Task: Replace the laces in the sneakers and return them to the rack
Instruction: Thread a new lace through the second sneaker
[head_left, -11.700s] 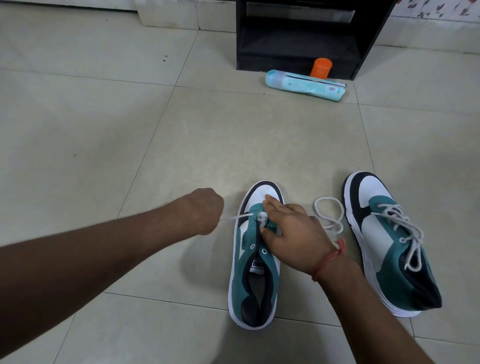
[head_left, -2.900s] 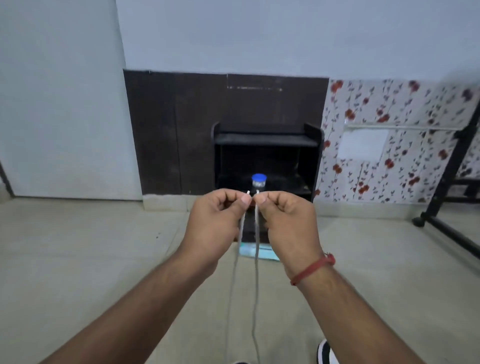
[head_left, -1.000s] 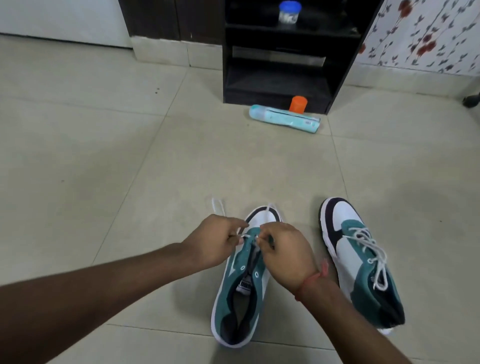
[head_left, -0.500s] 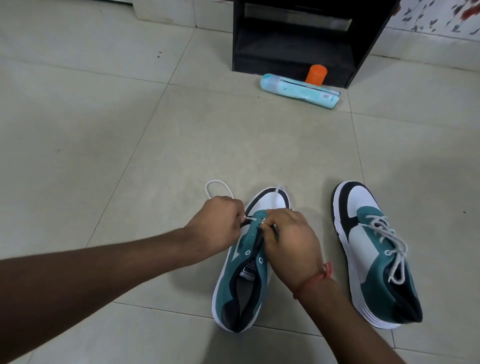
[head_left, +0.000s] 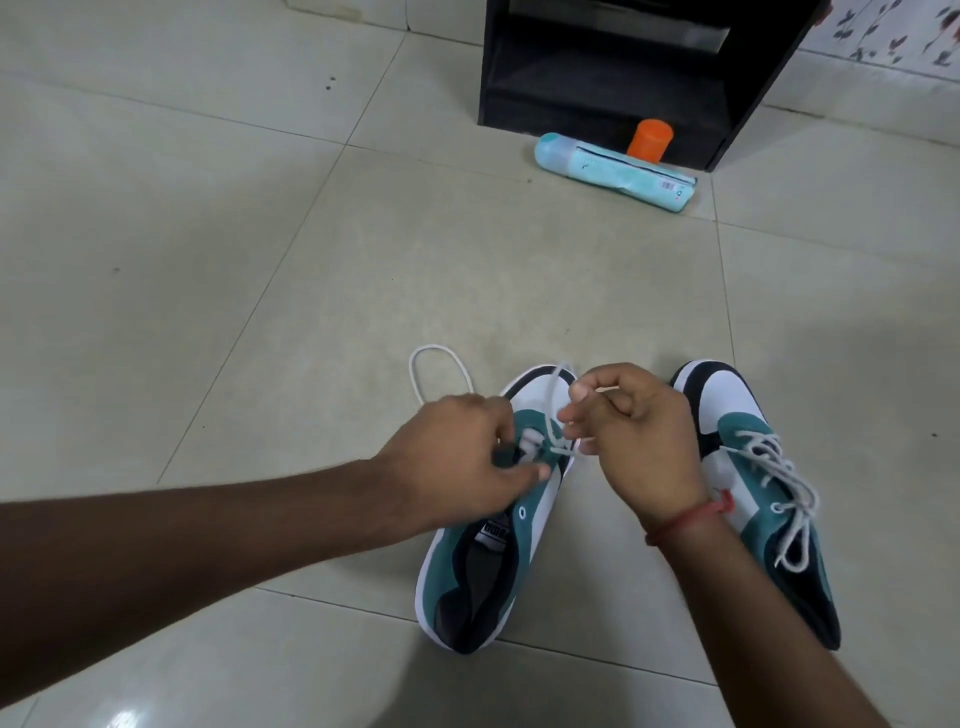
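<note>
Two teal, white and black sneakers lie on the tiled floor. The left sneaker (head_left: 488, 566) has a white lace (head_left: 434, 364) only through its front eyelets, and one end loops on the floor to its left. My left hand (head_left: 457, 462) rests on this shoe's front, fingers curled at the lace by the eyelets. My right hand (head_left: 634, 436) pinches the other lace end just above the toe. The right sneaker (head_left: 763, 499) is fully laced and lies beside my right wrist.
A black shoe rack (head_left: 613, 67) stands at the back against the wall. In front of it lie a light blue bottle (head_left: 613, 171) on its side and an orange cap (head_left: 649, 137). Bare tiles spread to the left.
My right hand has pulled its lace end up and to the right, away from the eyelets. My left hand has stayed on the shoe's front. The camera has tilted slightly.
</note>
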